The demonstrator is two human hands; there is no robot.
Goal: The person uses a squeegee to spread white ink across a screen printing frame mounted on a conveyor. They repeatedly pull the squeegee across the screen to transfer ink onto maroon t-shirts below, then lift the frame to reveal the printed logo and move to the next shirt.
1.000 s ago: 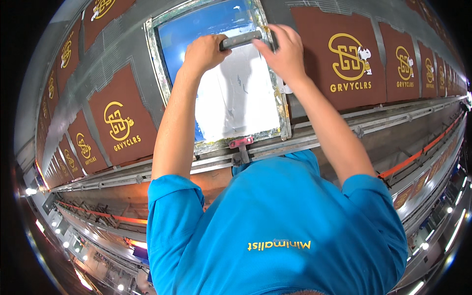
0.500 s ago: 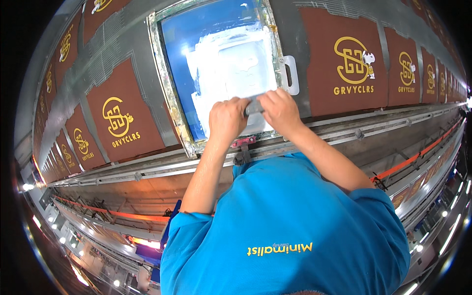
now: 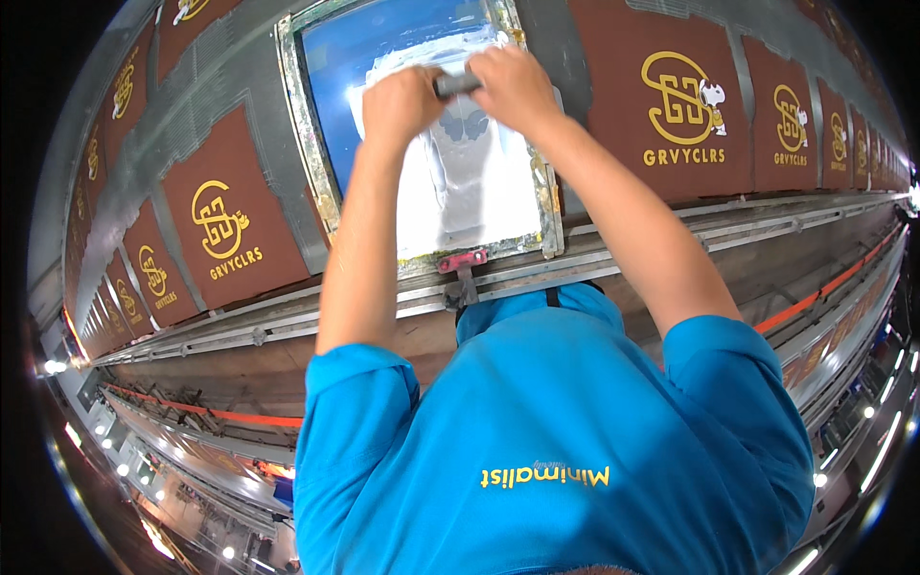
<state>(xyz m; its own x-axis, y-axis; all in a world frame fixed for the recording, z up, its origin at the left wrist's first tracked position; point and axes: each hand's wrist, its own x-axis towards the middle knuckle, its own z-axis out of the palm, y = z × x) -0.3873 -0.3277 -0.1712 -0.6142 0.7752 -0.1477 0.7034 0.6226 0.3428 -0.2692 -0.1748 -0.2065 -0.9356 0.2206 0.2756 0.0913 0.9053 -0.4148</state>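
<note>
Brown panels [image 3: 613,125] bear yellow lettering [image 3: 683,156]; both hands [image 3: 398,103] grip a grey bar [image 3: 456,84] over a framed screen [image 3: 331,105].

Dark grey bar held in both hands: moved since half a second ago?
Yes. Judged against the pink metal clamp at the near edge of the paint-stained rectangular frame, the dark grey bar has moved away, toward the frame's far side.

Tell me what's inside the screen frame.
Inside the frame: blue screen, white paste, and a grey bar gripped by the left hand and right hand. Paste and hands hide what is beneath.
</note>
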